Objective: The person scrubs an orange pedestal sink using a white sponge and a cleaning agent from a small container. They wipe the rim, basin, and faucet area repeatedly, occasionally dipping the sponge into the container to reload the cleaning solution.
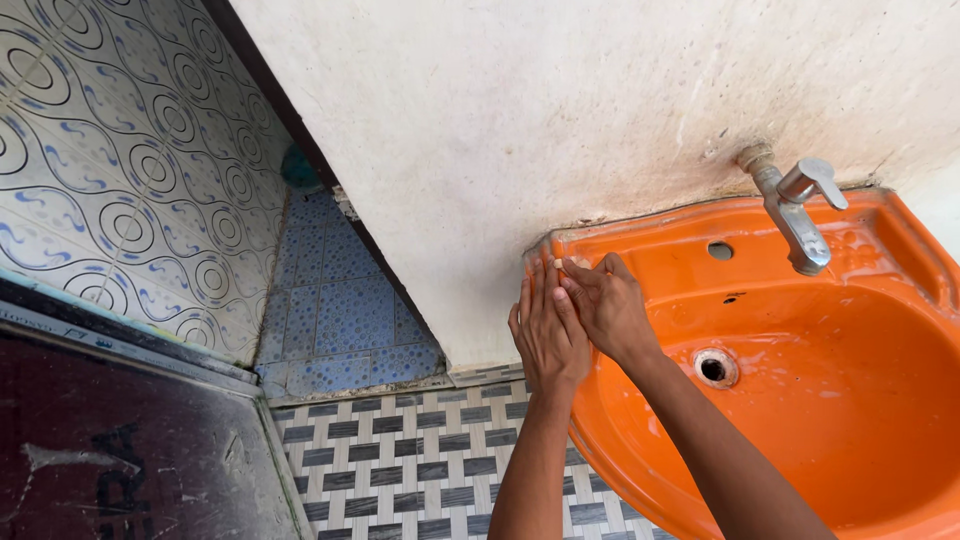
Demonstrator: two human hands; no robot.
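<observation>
My two hands meet over the left rim of an orange wash basin (880, 230). My left hand (545, 335) is flat, its fingers straight and pointing up, its palm laid against my right hand (608, 305). The fingertips of my right hand curl around a small pale piece (577, 263), perhaps a sliver of soap, just above the rim. A metal tap (800, 215) with a lever handle stands at the back of the basin, well to the right of my hands. No water is seen running from it. The drain (714, 368) lies close to my right wrist.
The basin hangs on a stained white wall (520, 130). To the left is a recess with blue tiles (340, 310) and a wall of patterned circle tiles (120, 180). Below is a grey and white checked floor (400, 460) and a dark panel (110, 450).
</observation>
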